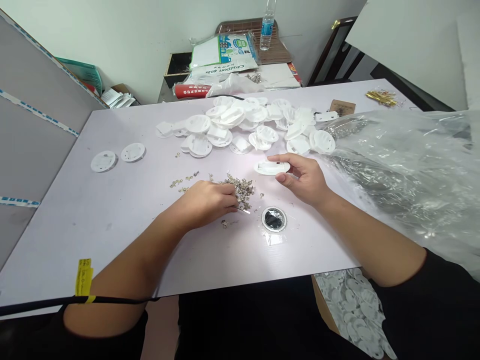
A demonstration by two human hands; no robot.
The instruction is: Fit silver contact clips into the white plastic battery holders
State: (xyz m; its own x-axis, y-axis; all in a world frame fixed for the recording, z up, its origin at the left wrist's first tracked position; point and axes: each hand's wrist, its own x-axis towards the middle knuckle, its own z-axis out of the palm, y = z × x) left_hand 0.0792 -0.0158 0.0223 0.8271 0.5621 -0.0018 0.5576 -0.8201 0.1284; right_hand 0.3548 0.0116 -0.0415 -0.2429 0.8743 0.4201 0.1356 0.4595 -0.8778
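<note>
On the desk: small parts, both hands busy

Mid-desk (112, 210), left hand (210, 202) rests palm down, fingertips pressed together on a metal piece (244, 210) at the near edge of a pile of metal bits (242, 186). Right hand (304, 181) pinches a white disc (270, 168) between thumb and fingers, just above the desk, right of the pile. Round shiny ring (274, 219) lies between the hands, nearer the body. Behind: heap of white discs (247, 125). Far right: clear plastic bag (405, 170).
</note>
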